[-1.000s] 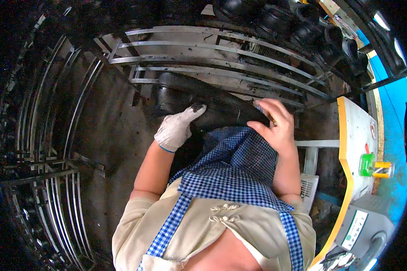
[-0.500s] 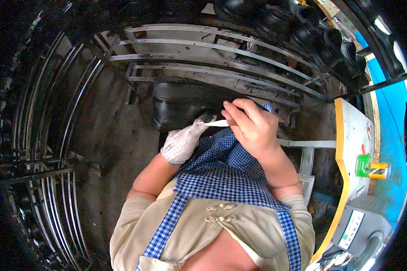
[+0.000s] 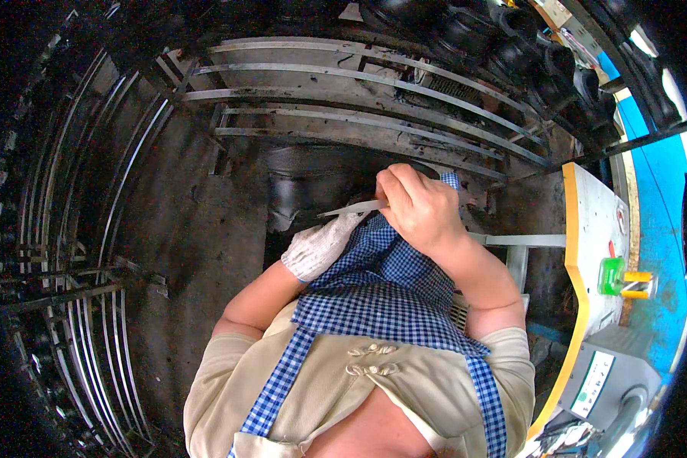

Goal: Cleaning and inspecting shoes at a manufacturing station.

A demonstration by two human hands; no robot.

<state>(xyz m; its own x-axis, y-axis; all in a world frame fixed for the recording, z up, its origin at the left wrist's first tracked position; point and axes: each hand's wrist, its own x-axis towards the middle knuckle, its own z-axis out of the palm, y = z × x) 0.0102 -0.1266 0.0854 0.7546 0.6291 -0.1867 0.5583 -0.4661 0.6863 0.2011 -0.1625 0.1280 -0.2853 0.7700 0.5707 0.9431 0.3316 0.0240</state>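
Silver metal rails (image 3: 282, 68) flank a glossy black boot-like piece (image 3: 291, 192); the bare right hand (image 3: 418, 208) pinches 1 thin pale strip (image 3: 356, 207); white-gloved left hand (image 3: 324, 249), grip unclear.

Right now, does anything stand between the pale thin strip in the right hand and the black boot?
Nothing visible blocks the pale thin strip in the right hand from the black boot above it in the picture. Just below the strip, the gloved left hand lies close; whether they touch can't be told.
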